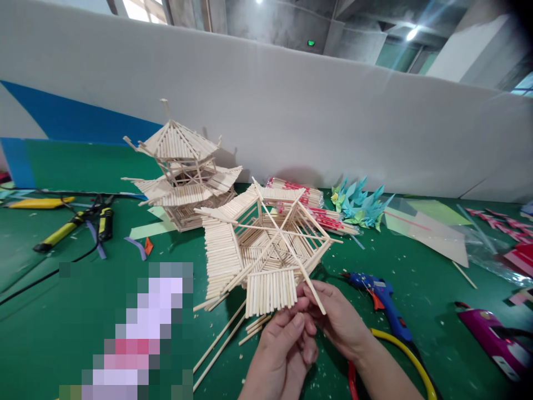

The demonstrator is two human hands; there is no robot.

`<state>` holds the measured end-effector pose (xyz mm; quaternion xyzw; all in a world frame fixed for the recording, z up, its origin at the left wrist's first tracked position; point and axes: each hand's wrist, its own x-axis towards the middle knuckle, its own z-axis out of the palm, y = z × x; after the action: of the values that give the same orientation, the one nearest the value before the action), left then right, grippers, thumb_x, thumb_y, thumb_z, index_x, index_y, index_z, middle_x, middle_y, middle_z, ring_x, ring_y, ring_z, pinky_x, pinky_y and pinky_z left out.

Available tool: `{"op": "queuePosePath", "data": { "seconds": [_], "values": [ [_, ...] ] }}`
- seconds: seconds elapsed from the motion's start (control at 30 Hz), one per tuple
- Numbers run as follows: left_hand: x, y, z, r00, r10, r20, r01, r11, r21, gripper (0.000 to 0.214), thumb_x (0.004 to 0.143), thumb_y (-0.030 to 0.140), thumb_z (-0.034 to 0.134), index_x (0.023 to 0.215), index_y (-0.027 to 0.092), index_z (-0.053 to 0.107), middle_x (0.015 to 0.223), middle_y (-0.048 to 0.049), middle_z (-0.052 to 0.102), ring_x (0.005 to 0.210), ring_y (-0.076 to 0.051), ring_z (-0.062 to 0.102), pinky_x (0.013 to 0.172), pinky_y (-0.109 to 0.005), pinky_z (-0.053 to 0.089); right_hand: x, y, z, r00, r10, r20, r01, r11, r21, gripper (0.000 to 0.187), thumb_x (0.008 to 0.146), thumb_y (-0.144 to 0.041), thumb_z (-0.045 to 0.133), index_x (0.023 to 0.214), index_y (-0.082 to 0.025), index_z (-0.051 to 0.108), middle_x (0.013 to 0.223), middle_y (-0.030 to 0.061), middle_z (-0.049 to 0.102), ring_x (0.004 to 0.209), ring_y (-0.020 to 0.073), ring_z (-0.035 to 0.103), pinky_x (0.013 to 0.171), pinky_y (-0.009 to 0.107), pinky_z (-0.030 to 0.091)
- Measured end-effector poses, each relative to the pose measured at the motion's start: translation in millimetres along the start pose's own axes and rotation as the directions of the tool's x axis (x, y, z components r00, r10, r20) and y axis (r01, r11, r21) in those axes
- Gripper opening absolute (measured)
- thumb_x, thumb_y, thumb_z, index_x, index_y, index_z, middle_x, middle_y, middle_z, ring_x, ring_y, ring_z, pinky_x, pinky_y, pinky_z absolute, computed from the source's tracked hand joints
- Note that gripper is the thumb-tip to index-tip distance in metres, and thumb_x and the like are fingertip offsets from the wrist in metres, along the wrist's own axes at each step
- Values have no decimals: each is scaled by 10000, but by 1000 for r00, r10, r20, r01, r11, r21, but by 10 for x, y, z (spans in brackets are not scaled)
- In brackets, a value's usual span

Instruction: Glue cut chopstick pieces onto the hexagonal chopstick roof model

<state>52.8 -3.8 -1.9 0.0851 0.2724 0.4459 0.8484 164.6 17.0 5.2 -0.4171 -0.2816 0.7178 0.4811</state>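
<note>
A half-covered pavilion model (266, 244) built of thin wooden sticks stands before me, its roof frame of crossing sticks partly bare. At its front edge a panel of short sticks (270, 294) slopes down toward my hands. My left hand (281, 347) is just below that panel, thumb and fingers pinched together. Beside it, my right hand (333, 314) has its fingers curled at the panel's right corner, under a long roof stick (314, 294). Whatever lies between the fingertips is hidden. Several loose short sticks (254, 330) rest on the table left of my hands.
A finished tiered pagoda (179, 183) stands behind left. A blue glue gun (383, 300) and a yellow-handled tool (412, 355) lie right of my hands. Packaged sticks (308, 205) and teal folded paper (360, 203) sit at the back. Pliers (104, 222) lie left, a purple device (493, 339) right.
</note>
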Motion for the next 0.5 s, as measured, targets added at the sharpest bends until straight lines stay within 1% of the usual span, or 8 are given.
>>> {"op": "queuePosePath", "data": {
  "seconds": [0.23, 0.37, 0.5],
  "values": [
    [-11, 1, 6, 1000, -1, 29, 2, 1000, -22, 211, 639, 207, 668, 847, 171, 675, 597, -2, 573, 410, -51, 446, 468, -213, 289, -14, 41, -43, 1000, -4, -17, 4, 1000, -1, 166, 714, -286, 610, 738, -122, 617, 512, -19, 553, 384, 52, 453, 420, 170, 322],
    [-15, 4, 10, 1000, -8, 25, 9, 1000, -21, 209, 646, 199, 661, 852, 169, 675, 596, -1, 571, 416, -51, 448, 477, -209, 301, -40, 55, -64, 1000, -6, -30, 6, 1000, -12, 164, 727, -269, 600, 768, -112, 624, 554, -14, 547, 408, 42, 429, 435, 168, 314],
    [2, 18, 18, 1000, 4, 19, -4, 1000, 5, 223, 634, 212, 672, 850, 155, 675, 590, 6, 565, 409, -45, 430, 475, -204, 304, -71, 50, -58, 1000, 0, -26, 0, 1000, -23, 181, 733, -287, 590, 735, -108, 618, 573, -5, 530, 440, 54, 434, 442, 174, 298]
  ]
}}
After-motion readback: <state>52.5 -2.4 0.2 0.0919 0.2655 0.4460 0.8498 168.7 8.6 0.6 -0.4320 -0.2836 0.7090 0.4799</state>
